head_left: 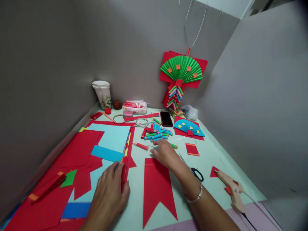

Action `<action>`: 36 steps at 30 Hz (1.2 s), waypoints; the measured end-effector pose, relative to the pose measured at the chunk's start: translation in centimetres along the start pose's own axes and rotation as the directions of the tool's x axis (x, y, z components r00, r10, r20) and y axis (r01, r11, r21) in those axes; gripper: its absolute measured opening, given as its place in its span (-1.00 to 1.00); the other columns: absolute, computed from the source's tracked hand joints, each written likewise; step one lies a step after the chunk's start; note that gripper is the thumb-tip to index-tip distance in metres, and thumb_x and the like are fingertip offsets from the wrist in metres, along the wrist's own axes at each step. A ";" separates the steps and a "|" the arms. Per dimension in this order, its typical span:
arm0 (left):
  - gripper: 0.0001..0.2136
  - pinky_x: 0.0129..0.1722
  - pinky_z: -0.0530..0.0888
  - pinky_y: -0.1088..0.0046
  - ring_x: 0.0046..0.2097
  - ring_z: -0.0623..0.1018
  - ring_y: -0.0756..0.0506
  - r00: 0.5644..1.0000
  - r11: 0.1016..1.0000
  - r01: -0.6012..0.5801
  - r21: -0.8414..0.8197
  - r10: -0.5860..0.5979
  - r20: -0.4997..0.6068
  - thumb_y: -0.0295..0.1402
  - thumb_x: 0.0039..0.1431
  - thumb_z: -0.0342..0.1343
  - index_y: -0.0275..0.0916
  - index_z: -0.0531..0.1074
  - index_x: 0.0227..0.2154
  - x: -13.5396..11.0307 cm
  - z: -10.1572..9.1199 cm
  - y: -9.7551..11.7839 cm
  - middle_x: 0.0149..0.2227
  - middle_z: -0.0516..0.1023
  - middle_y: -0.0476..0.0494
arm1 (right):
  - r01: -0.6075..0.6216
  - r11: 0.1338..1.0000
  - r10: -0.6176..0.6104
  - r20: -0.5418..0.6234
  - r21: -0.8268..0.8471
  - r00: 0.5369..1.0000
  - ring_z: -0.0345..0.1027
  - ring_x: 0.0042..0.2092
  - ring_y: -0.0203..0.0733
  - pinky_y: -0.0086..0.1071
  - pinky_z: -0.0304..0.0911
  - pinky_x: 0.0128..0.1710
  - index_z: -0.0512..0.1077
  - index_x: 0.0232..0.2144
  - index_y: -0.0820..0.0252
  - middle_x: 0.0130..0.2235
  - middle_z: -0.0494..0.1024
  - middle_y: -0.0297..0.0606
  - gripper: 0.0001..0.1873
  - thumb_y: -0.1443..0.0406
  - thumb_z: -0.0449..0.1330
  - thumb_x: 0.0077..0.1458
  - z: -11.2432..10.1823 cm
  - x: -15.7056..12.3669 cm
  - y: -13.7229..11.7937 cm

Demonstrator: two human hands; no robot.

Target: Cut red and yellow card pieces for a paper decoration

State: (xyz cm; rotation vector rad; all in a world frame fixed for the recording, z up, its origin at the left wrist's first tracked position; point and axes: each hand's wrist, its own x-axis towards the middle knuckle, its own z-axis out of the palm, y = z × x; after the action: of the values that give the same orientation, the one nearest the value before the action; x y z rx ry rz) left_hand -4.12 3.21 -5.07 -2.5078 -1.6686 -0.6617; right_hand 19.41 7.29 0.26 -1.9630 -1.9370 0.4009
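Note:
My left hand [110,189] lies on the edge of the stacked coloured paper, fingers stretched and holding nothing. My right hand [165,152] reaches over the top of a red paper banner [157,189] with a notched lower end. Its thumb and fingers are apart, close to a pile of small rolled paper tubes [160,134] in blue, green and red; its fingertips come up to the pile's near edge. A red glue-stick-like tube with a pale tip [141,146] lies left of those fingers. Scissors [197,174] with black handles lie partly behind my right forearm.
A glue gun [229,189] with its cord lies at the right. Beyond the pile are a phone [166,119], a blue paper fan [189,127], a tissue pack [135,106] and a lidded cup [103,94]. A green fan decoration [182,69] hangs at the back wall.

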 end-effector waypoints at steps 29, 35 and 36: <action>-0.61 0.04 0.44 0.07 0.11 0.41 -0.35 0.995 1.000 -0.016 -0.008 0.015 -0.096 -0.44 0.16 -0.02 -0.41 0.34 0.06 -0.9 0.5 0.0 0.09 0.41 -0.48 | 0.206 0.951 -0.209 0.012 -0.228 0.978 0.39 -0.02 -0.08 -0.08 0.32 -0.01 0.43 -0.07 0.25 -0.01 0.47 -0.15 -0.73 0.19 0.17 0.28 0.6 16.5 -2.9; -0.60 0.01 0.43 0.08 0.09 0.42 -0.36 0.997 1.000 -0.027 -0.005 0.026 -0.067 -0.41 0.18 -0.06 -0.45 0.33 0.06 -0.5 0.3 -0.1 0.06 0.41 -0.50 | 0.291 0.945 -0.296 -0.012 -0.146 0.955 0.37 -0.04 -0.11 -0.33 0.21 -0.04 0.49 -0.14 0.23 -0.11 0.54 -0.12 -0.80 0.33 0.08 0.29 0.0 8.3 -4.5; -0.60 0.02 0.42 0.07 0.09 0.41 -0.37 0.997 1.000 -0.026 -0.002 0.026 -0.067 -0.40 0.19 -0.07 -0.46 0.33 0.05 -0.3 0.3 0.0 0.06 0.40 -0.51 | 0.319 0.940 -0.321 0.004 -0.122 0.947 0.39 -0.07 -0.15 -0.38 0.21 -0.08 0.49 -0.14 0.18 -0.13 0.56 -0.19 -0.80 0.30 0.10 0.27 0.1 5.9 -4.6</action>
State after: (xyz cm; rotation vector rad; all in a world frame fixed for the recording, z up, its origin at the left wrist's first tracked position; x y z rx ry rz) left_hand -4.17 3.03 -5.47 -2.4762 -1.6112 -0.7374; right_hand 15.33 13.18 2.45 -1.6667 -2.2674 0.1827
